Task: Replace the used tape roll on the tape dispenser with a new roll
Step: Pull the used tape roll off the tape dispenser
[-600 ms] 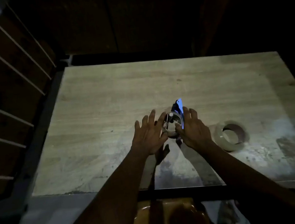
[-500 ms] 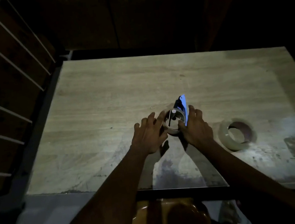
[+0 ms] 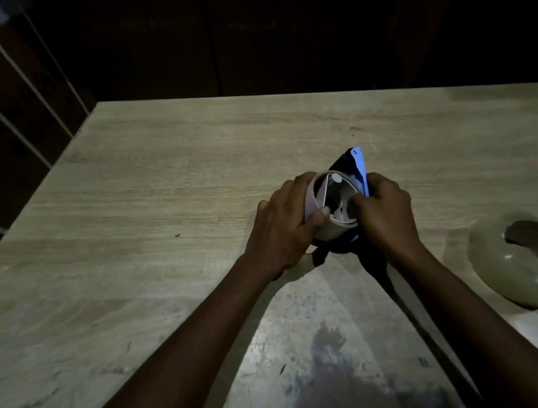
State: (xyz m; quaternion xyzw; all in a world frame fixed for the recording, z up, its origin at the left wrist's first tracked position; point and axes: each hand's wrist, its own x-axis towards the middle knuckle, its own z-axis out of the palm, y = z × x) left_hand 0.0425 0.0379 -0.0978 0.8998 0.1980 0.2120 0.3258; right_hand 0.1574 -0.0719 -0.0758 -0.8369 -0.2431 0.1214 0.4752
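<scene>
Tape dispenser [image 3: 358,170] gripped w/ both hands (fingers curled).

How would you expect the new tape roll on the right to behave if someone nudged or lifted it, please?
The new roll lies flat on the table, so a nudge would probably slide it, not roll it. Its thick winding suggests it is stiff and fairly heavy. The glossy surface may be somewhat slippery.

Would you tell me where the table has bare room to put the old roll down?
The table is bare left of the left hand and behind the dispenser. It is crowded around the right hand and beside the new roll.
</scene>
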